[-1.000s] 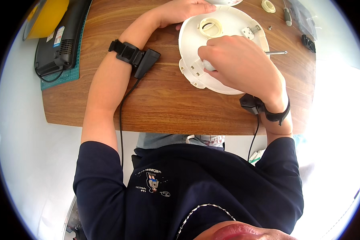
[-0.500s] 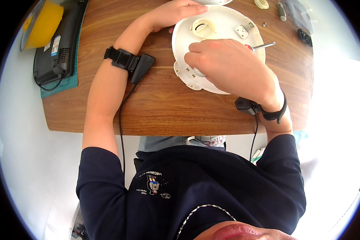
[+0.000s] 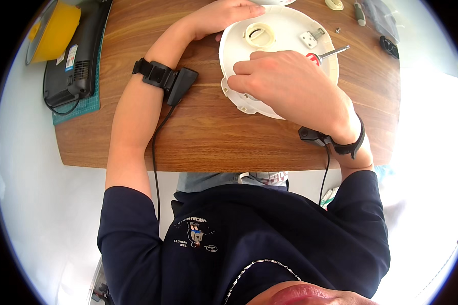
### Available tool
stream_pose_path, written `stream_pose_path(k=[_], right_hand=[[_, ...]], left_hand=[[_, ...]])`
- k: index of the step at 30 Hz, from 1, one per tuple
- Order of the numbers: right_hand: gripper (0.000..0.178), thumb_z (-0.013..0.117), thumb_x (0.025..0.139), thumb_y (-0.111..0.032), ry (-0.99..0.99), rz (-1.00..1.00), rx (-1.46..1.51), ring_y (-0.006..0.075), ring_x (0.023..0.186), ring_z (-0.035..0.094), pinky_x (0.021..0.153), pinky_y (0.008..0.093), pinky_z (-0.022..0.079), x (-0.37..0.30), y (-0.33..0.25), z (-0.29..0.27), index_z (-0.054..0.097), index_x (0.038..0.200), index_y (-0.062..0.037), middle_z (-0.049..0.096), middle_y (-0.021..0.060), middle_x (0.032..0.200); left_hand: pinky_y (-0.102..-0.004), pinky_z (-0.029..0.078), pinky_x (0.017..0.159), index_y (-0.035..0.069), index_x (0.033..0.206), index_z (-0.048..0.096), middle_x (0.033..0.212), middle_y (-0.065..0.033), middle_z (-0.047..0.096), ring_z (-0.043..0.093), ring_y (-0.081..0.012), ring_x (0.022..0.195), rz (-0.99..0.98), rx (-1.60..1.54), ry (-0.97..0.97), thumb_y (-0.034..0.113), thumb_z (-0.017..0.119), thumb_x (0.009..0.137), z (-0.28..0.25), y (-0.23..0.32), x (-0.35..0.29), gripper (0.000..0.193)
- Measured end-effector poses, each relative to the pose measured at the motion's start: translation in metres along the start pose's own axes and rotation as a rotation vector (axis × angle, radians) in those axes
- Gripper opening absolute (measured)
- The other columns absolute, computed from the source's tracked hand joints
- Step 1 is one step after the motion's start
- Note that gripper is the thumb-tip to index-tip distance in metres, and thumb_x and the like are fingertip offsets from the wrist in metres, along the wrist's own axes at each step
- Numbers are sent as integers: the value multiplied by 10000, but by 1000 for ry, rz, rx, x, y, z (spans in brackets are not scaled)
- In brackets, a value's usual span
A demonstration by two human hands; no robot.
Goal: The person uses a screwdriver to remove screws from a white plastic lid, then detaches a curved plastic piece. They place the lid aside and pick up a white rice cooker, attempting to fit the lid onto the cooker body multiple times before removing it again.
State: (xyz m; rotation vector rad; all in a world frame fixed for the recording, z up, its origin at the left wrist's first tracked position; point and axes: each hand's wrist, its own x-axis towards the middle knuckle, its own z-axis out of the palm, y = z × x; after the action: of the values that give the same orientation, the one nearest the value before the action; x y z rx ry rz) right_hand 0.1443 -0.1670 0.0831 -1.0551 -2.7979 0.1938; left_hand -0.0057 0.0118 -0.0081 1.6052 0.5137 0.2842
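Note:
A round white plastic cover with small clips along its near-left rim lies on the wooden table. My left hand is at its far-left rim, fingers closed over the edge. My right hand is closed above the middle of the cover, thumb and index finger drawn together. From under it a screwdriver sticks out to the right, with a red-and-white handle and a metal shaft; my palm hides most of the handle. What lies beneath my right fingertips is hidden. On the cover sit a cream ring and a small white bracket.
Beyond the cover lie another cream ring, a grey-handled tool, a small screw and a black item. At left, a black device and a yellow bowl-shaped object rest on a green mat.
My right hand has shifted slightly left, and the screwdriver's shaft has swung to point farther away, with more of its red handle showing. My left hand has stayed at the rim.

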Motion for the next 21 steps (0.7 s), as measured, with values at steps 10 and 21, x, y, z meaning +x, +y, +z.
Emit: stream_pose_path(k=[10,21], right_hand=[[174,673,807,-27,-54,-11,17,241,904,666,737,383,554,-2,6,-1,689,957,-113,653,17,908],[248,698,768,-5,200,96,194,342,941,699,799,433,566,-11,31,-37,681,998,-95,710,107,984]], left_hand=[[-290,521,867,-61,1227,677,1108,-38,703,614,-110,994,0,-31,-22,302,496,1109,1,2,-1,422],[-286,519,861,-64,1207,684,1102,-33,701,610,-106,984,-3,-3,6,309,501,1108,-1,1,-5,428]])
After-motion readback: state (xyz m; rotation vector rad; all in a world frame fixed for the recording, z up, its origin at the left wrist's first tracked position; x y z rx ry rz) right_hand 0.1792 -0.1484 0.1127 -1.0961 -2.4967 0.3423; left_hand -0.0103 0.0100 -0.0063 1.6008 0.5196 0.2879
